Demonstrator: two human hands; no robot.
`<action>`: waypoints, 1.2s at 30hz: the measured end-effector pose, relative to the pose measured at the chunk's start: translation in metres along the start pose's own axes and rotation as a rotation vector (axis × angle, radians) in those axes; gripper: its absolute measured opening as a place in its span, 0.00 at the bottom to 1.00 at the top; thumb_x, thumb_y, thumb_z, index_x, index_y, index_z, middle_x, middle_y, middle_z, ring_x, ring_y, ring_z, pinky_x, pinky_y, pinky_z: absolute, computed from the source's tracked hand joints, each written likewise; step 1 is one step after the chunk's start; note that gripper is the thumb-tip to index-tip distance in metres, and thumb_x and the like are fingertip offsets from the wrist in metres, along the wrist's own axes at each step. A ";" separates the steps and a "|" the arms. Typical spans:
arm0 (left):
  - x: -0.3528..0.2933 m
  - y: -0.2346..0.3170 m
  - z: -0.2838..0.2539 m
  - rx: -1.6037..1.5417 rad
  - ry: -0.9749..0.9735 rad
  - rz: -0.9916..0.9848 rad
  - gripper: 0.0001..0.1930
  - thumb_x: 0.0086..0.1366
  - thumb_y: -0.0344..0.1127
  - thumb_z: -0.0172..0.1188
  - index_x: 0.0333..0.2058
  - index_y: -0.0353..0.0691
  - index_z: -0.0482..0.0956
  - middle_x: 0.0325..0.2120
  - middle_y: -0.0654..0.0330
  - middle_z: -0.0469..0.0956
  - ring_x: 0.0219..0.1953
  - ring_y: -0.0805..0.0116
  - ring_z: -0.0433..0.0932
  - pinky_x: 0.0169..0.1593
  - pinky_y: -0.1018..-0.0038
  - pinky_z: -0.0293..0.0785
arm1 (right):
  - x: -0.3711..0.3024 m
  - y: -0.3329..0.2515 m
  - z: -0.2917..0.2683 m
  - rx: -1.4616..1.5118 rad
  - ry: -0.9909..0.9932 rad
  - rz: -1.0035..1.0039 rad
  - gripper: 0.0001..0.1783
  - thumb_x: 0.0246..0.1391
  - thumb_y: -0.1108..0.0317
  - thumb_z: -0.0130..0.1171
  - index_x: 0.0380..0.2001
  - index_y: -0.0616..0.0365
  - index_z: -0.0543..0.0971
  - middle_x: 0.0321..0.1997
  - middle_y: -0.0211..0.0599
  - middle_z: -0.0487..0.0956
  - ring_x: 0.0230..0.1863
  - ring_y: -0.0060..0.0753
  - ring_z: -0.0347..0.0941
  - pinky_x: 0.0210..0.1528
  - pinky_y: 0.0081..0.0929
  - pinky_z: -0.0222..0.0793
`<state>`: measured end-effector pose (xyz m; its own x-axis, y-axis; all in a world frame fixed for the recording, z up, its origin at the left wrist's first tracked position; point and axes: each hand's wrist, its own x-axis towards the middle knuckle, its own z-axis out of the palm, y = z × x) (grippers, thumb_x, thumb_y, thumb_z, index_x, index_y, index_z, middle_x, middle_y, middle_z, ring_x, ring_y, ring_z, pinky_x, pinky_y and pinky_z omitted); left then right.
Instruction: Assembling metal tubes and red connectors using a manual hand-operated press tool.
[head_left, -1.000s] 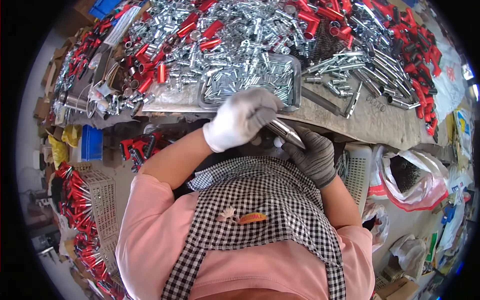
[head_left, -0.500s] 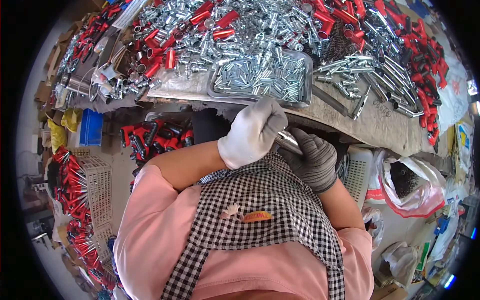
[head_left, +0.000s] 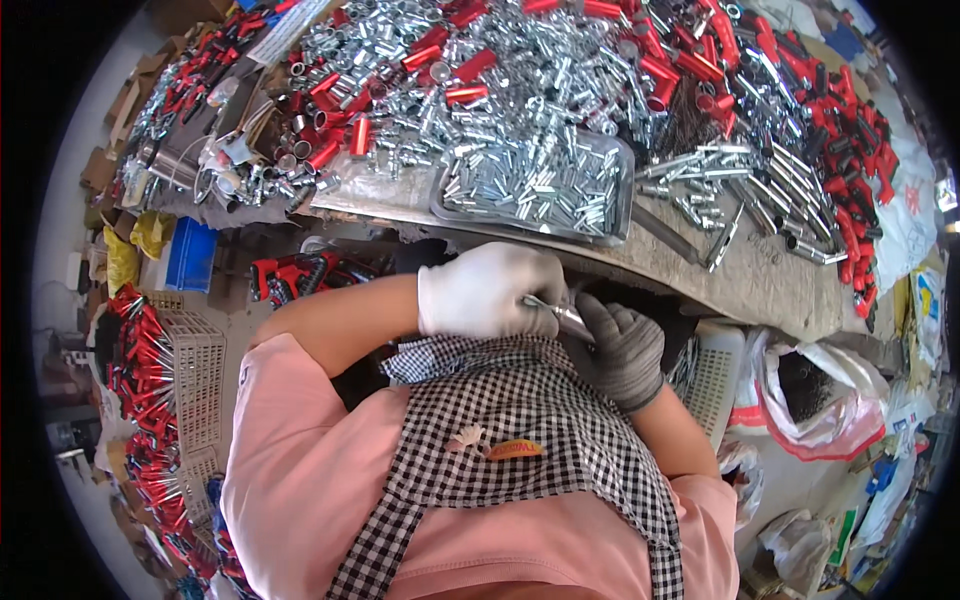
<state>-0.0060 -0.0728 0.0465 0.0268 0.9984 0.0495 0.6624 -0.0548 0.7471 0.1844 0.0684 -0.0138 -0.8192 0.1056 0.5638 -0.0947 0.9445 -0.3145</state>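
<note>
Nearer than the bench [head_left: 745, 265], your white-gloved left hand [head_left: 490, 292] had turned down toward you, pinching a thin metal piece; your grey-gloved right hand [head_left: 622, 350] kept gripping the shiny tube [head_left: 573, 322], suggesting work at its left end, where that thin metal piece [head_left: 535, 301] showed.

We have bright light, glare on the metal parts [head_left: 555, 80] beyond the blurred left fingers [head_left: 538, 272], and bent, black-rimmed edges.
</note>
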 end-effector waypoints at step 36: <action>-0.074 -0.089 -0.090 -1.290 0.851 0.246 0.29 0.68 0.38 0.59 0.62 0.38 0.59 0.52 0.46 0.71 0.53 0.46 0.75 0.59 0.44 0.71 | 0.018 -0.019 0.008 1.236 -0.262 0.750 0.35 0.55 0.46 0.66 0.53 0.67 0.75 0.45 0.34 0.80 0.42 0.22 0.75 0.46 0.22 0.71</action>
<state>-0.1342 -0.1428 0.0356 -0.6764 0.6876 0.2640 -0.3709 -0.6277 0.6845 0.1672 0.0495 -0.0036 -0.9580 0.2549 -0.1314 0.0864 -0.1803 -0.9798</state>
